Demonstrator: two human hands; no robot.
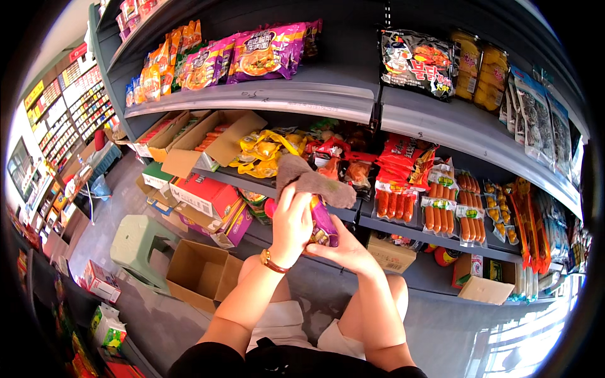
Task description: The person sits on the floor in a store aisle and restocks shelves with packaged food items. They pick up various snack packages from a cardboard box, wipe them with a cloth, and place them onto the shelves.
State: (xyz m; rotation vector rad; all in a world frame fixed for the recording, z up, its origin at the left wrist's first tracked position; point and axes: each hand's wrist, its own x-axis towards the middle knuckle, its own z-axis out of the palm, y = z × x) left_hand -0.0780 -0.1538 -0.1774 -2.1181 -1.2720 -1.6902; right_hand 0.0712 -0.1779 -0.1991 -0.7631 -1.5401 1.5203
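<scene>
Both hands meet in front of the middle shelf. A purple container [323, 222] with a printed picture is between them. My left hand [293, 222], with a watch on its wrist, holds a grey-brown cloth [314, 182] against the container's upper part; a pinkish-red end shows left of that hand. My right hand [341, 245] grips the container's lower right side with thumb and fingers. Behind the cloth lie yellow packets [264, 151] and red vacuum packs [331, 153] on the shelf. My fingers hide much of the container.
Purple instant noodle packs [267, 49] stand on the upper shelf. Packed sausages [439, 215] are at the right of the middle shelf. An open cardboard box [201, 269] and a pale green plastic stool [137, 248] stand on the floor at left. Cartons [205, 196] fill the lower left shelf.
</scene>
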